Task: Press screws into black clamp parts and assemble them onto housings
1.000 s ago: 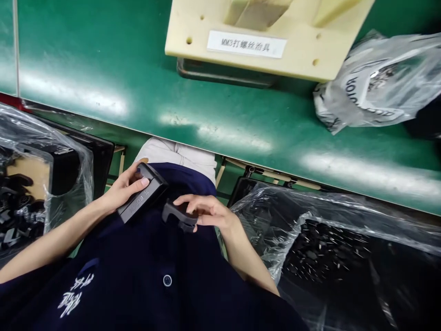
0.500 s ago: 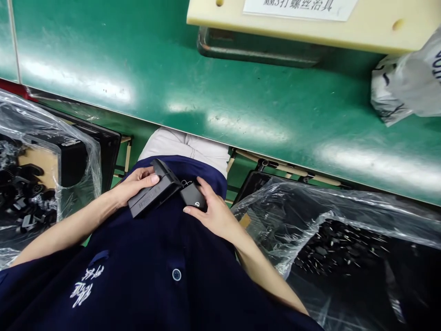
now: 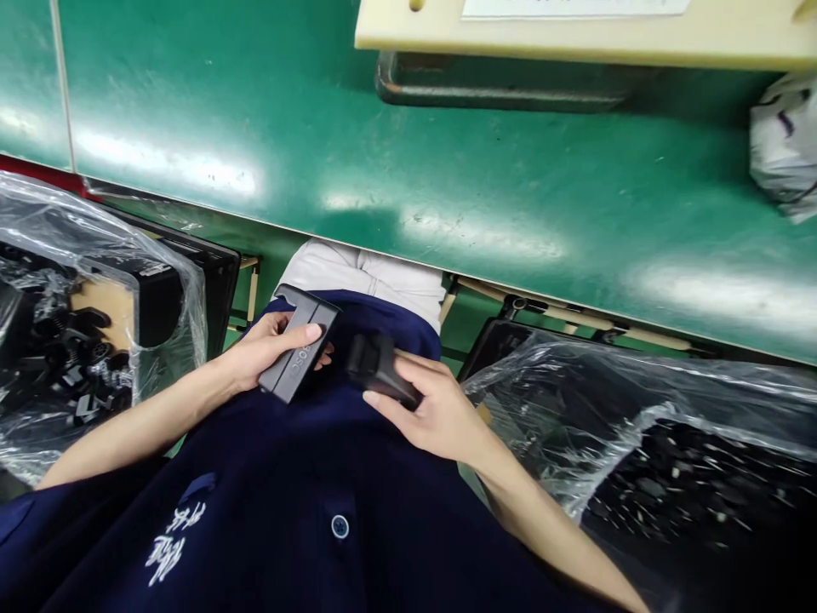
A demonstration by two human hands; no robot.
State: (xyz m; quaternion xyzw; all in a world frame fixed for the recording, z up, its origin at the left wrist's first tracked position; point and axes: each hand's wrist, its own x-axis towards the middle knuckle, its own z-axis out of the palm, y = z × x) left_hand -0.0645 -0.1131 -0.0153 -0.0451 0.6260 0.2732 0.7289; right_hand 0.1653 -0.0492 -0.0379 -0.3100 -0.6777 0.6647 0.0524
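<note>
A black rectangular plastic casing (image 3: 287, 375) with raised lettering is tilted in my left hand (image 3: 261, 351). The thumb presses its lettered face and the fingers curl behind it. To the right, my right hand (image 3: 440, 404) grips a smaller black plastic part (image 3: 378, 366) between thumb and fingers. That part is blurred, so its exact kind cannot be made out. A gap lies between the two pieces. Both are held in front of my dark blue shirt (image 3: 281, 502), below the table edge.
The green table (image 3: 287, 145) runs across ahead. On it are a cream fixture board (image 3: 574, 42) over a dark metal tray (image 3: 498, 94), and a crumpled plastic bag (image 3: 788, 149). Plastic-lined bins of black parts stand left (image 3: 169, 298) and right (image 3: 613, 387).
The two pieces were touching or nearly so; now they are apart. My right hand has drawn back to the right and turned its part. The casing in my left hand has rotated.
</note>
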